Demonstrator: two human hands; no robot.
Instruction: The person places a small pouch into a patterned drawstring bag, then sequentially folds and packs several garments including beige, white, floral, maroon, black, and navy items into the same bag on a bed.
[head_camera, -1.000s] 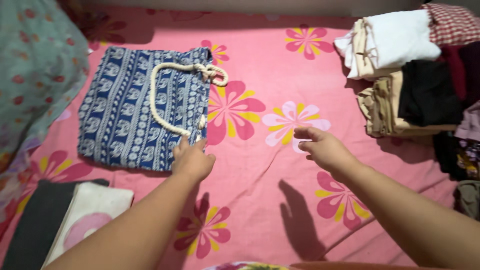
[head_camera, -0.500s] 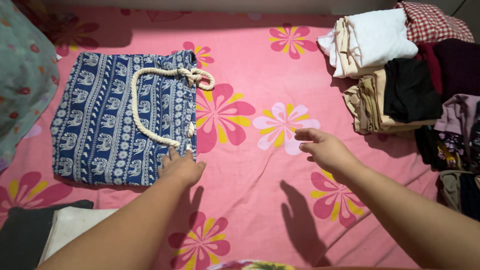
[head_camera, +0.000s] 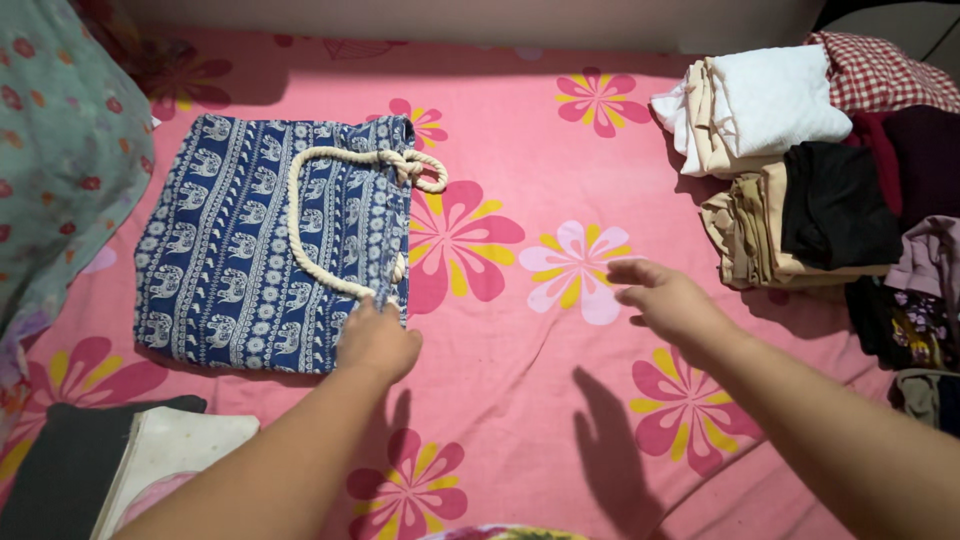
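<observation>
A flat blue cloth bag (head_camera: 240, 250) with a white elephant print and a thick white rope handle (head_camera: 330, 215) lies on the pink flowered bedsheet (head_camera: 530, 150). My left hand (head_camera: 375, 340) is at the bag's near right corner, fingers curled around the edge, which is lifted slightly. Out to the right of the bag, my right hand (head_camera: 665, 300) hovers above the sheet with its fingers spread and nothing in it.
Stacks of folded clothes (head_camera: 800, 170) in white, beige, black, dark red and checked cloth fill the right side. A teal flowered pillow (head_camera: 60, 170) lies at the left. Folded black and white items (head_camera: 120, 470) sit at the lower left.
My left hand has gone from lying flat on the bag's corner to curling its fingers around that edge. The right hand has drifted slightly right. The view shifted a little.
</observation>
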